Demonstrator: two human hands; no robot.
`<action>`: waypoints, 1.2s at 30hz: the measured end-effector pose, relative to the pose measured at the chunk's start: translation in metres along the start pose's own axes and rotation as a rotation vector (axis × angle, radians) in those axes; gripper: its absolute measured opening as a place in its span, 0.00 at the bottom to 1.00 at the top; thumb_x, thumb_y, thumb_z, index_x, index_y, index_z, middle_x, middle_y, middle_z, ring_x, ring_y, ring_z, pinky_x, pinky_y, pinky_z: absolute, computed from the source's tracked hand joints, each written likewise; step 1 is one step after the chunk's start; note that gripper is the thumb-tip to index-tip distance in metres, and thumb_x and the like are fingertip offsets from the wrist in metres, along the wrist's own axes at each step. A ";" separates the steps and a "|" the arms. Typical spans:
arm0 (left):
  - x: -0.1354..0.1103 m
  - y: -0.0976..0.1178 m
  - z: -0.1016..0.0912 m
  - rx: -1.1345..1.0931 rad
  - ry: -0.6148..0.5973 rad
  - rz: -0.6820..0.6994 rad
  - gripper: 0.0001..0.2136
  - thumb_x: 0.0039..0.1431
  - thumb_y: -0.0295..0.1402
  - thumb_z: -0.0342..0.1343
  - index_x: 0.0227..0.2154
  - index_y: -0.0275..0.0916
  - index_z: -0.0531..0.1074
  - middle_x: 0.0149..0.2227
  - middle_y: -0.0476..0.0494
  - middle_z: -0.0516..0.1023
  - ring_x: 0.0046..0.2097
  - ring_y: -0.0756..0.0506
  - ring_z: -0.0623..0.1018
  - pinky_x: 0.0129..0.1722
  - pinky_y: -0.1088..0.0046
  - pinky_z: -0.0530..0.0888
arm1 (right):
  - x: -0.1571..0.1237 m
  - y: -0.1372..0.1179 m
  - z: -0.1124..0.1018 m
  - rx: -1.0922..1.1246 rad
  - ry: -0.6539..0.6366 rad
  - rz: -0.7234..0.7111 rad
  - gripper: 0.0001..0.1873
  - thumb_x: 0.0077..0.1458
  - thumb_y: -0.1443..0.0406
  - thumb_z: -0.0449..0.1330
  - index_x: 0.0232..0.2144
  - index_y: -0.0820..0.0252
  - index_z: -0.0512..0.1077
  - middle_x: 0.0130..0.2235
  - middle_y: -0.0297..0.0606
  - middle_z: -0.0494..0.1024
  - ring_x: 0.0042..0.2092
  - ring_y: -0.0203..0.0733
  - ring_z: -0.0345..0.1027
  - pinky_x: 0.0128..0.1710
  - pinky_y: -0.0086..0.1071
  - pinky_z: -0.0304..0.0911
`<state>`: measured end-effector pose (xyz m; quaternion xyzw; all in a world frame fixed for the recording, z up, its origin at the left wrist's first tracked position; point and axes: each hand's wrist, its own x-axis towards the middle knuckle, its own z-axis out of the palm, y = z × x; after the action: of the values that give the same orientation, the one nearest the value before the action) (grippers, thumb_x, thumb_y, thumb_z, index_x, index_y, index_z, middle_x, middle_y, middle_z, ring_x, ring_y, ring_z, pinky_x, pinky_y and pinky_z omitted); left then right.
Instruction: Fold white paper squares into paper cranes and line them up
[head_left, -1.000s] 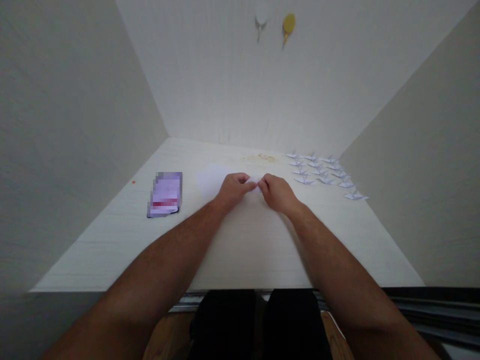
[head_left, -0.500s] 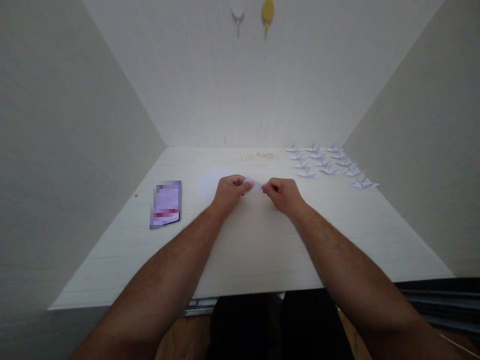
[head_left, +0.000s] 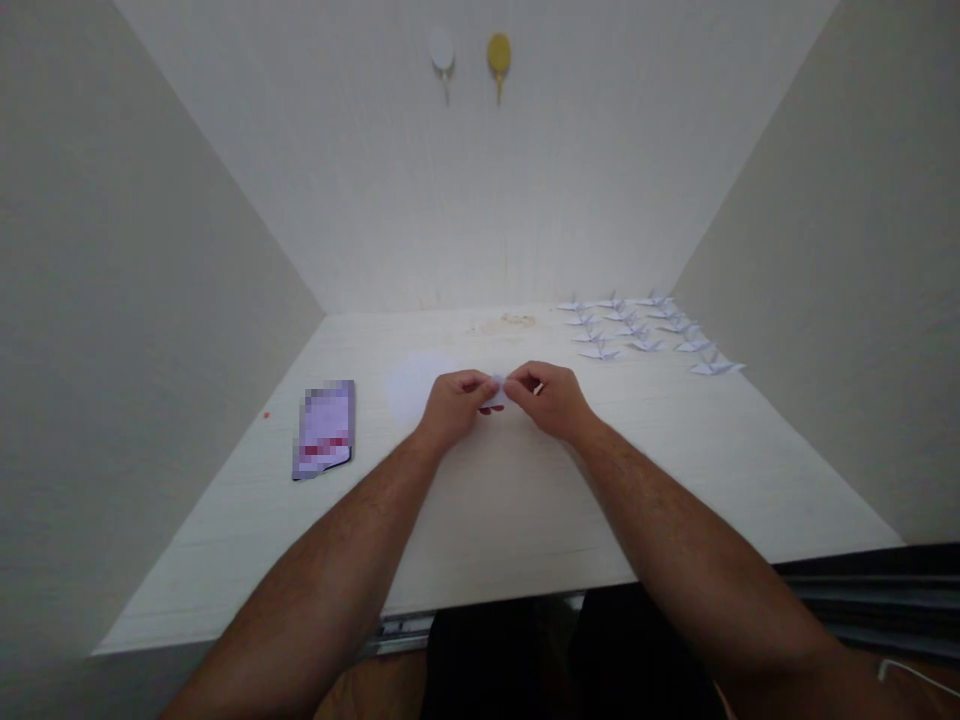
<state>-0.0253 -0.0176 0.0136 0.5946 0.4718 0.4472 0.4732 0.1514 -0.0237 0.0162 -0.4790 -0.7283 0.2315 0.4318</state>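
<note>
A small folded piece of white paper (head_left: 495, 394) is held just above the middle of the table, between my two hands. My left hand (head_left: 457, 405) is closed on its left side, thumb on top and fingertips showing beneath. On the right side, my right hand (head_left: 547, 395) pinches the paper between thumb and forefinger, close to the left thumb. The exact folds are too small to make out. Behind and left of my left hand lies a pale patch that looks like white sheets of paper (head_left: 411, 382).
Several folded paper cranes (head_left: 600, 353) stand in rows at the back right of the white table (head_left: 510, 530). A phone (head_left: 324, 430) with a blurred screen lies at the left, near a tiny orange dot (head_left: 266, 415). Two hooks, one yellow (head_left: 499, 52), hang on the back wall.
My hands have come closer together on the paper, and the left fingertips now show under it. The view has shifted slightly.
</note>
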 end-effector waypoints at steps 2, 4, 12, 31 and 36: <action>-0.001 0.002 0.003 0.074 -0.056 -0.022 0.16 0.49 0.45 0.65 0.26 0.35 0.78 0.22 0.44 0.79 0.23 0.51 0.74 0.24 0.76 0.70 | 0.000 -0.001 0.002 0.034 0.003 -0.010 0.07 0.53 0.61 0.62 0.28 0.59 0.77 0.27 0.34 0.78 0.29 0.34 0.66 0.31 0.29 0.58; -0.002 0.002 0.004 0.134 -0.069 -0.027 0.16 0.51 0.46 0.64 0.26 0.36 0.78 0.23 0.44 0.80 0.22 0.52 0.73 0.23 0.77 0.69 | 0.001 -0.002 0.002 0.001 0.009 0.019 0.06 0.53 0.65 0.61 0.25 0.60 0.76 0.25 0.33 0.77 0.28 0.33 0.65 0.30 0.29 0.58; -0.003 0.003 0.007 0.136 -0.078 -0.028 0.15 0.49 0.45 0.66 0.23 0.36 0.76 0.21 0.46 0.78 0.22 0.52 0.75 0.22 0.78 0.68 | 0.001 -0.006 0.001 -0.016 0.025 0.065 0.07 0.50 0.66 0.60 0.21 0.60 0.71 0.21 0.30 0.72 0.25 0.32 0.60 0.27 0.28 0.53; -0.003 -0.004 0.007 0.018 -0.120 0.025 0.16 0.50 0.44 0.66 0.30 0.35 0.77 0.27 0.43 0.81 0.28 0.47 0.81 0.26 0.76 0.73 | 0.003 0.000 -0.002 0.076 -0.020 0.115 0.10 0.51 0.60 0.62 0.26 0.61 0.76 0.24 0.33 0.75 0.26 0.33 0.60 0.28 0.29 0.55; -0.003 -0.002 0.008 -0.133 0.001 0.002 0.18 0.47 0.45 0.68 0.29 0.35 0.75 0.27 0.42 0.80 0.29 0.45 0.80 0.27 0.73 0.74 | 0.005 0.004 -0.003 0.034 -0.044 0.158 0.11 0.52 0.59 0.62 0.26 0.62 0.77 0.23 0.34 0.75 0.25 0.33 0.61 0.26 0.29 0.54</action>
<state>-0.0186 -0.0219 0.0103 0.5619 0.4409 0.4783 0.5109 0.1550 -0.0178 0.0163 -0.5224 -0.6936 0.2877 0.4042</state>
